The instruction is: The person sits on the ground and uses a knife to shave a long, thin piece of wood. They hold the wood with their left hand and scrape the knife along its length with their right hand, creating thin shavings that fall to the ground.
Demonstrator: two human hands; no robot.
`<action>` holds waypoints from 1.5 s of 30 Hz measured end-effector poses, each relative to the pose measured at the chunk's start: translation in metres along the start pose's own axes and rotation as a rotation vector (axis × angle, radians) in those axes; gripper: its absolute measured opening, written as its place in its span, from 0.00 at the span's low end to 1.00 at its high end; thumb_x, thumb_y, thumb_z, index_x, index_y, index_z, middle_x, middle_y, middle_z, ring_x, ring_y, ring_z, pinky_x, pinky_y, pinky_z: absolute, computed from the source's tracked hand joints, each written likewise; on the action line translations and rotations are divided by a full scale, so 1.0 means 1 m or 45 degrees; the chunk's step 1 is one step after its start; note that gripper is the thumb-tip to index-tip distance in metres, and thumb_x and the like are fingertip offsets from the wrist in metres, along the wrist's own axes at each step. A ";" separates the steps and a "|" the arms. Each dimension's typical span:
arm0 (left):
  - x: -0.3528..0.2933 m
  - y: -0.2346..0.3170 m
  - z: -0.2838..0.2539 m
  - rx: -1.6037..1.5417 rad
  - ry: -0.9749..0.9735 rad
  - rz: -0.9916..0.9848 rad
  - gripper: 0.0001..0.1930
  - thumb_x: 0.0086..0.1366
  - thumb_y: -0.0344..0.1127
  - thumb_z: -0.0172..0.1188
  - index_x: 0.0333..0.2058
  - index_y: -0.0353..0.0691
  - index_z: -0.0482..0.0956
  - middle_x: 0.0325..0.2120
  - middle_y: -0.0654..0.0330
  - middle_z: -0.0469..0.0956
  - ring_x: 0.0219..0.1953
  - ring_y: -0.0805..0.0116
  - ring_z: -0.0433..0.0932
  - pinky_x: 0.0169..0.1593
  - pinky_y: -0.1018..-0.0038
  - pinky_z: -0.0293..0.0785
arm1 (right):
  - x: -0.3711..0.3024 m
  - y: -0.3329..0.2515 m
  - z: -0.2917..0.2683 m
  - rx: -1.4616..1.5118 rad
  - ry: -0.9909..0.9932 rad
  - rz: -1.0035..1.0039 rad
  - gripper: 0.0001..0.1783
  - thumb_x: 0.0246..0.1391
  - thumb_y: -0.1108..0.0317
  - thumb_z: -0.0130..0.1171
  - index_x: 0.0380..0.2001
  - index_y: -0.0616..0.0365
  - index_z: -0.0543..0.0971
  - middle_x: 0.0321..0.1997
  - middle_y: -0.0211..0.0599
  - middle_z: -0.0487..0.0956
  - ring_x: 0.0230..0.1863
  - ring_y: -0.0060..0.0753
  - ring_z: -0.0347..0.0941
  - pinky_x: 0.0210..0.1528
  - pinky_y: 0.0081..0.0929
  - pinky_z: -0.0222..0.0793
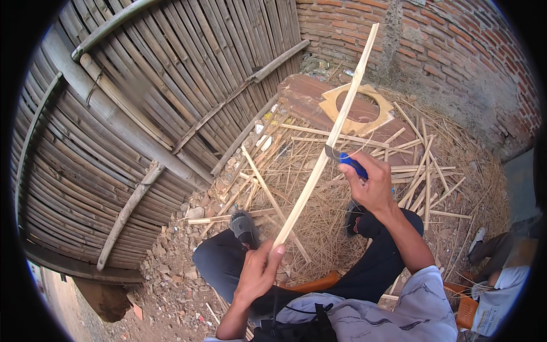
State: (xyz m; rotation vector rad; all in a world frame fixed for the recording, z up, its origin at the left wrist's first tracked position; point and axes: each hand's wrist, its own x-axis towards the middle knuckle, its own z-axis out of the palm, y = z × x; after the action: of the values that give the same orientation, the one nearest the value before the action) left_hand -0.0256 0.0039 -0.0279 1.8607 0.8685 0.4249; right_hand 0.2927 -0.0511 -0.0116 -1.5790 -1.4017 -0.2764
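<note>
A long pale bamboo strip (315, 178) slants up and away from my lap toward the brick wall. My left hand (258, 271) is closed around its near end, thumb on top. In my right hand (373, 181) is a small knife (354, 165) with a blue handle. Its dark, curved blade rests against the strip about halfway along, and a thin curled shaving shows by the blade and my fingers. My fingers hide part of the handle.
Shavings (319, 251) and several cut strips (424, 182) litter the ground between my feet. Beyond lies a brown board (302, 102) bearing a jagged-edged wooden ring (383, 117). A bamboo fence (188, 68) stands left, a brick wall (444, 57) behind. Another person (501, 251) sits at right.
</note>
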 end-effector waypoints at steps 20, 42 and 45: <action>-0.011 -0.019 -0.011 0.143 0.372 0.106 0.13 0.75 0.37 0.68 0.34 0.34 0.81 0.17 0.56 0.73 0.18 0.71 0.70 0.26 0.69 0.65 | 0.016 0.006 -0.018 -0.186 -0.487 0.333 0.22 0.58 0.64 0.75 0.53 0.58 0.81 0.34 0.39 0.85 0.33 0.41 0.84 0.41 0.41 0.76; -0.006 -0.032 -0.010 0.008 0.302 0.074 0.13 0.73 0.35 0.71 0.31 0.33 0.82 0.17 0.62 0.72 0.20 0.78 0.65 0.26 0.71 0.61 | -0.012 0.035 -0.019 -0.494 -1.027 0.374 0.31 0.53 0.51 0.80 0.54 0.52 0.78 0.32 0.43 0.88 0.42 0.58 0.87 0.45 0.51 0.79; -0.008 -0.032 -0.012 0.015 0.301 0.079 0.13 0.73 0.35 0.71 0.31 0.33 0.82 0.17 0.61 0.72 0.20 0.78 0.65 0.26 0.71 0.61 | 0.001 0.024 -0.025 -0.507 -1.103 0.426 0.32 0.56 0.55 0.77 0.58 0.55 0.76 0.40 0.51 0.87 0.47 0.61 0.85 0.49 0.54 0.77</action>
State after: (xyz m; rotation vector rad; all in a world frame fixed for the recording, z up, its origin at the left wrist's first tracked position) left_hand -0.0503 0.0131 -0.0503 1.8766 0.9736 0.6904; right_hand 0.3240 -0.0667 -0.0106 -2.3907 -1.7336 0.4119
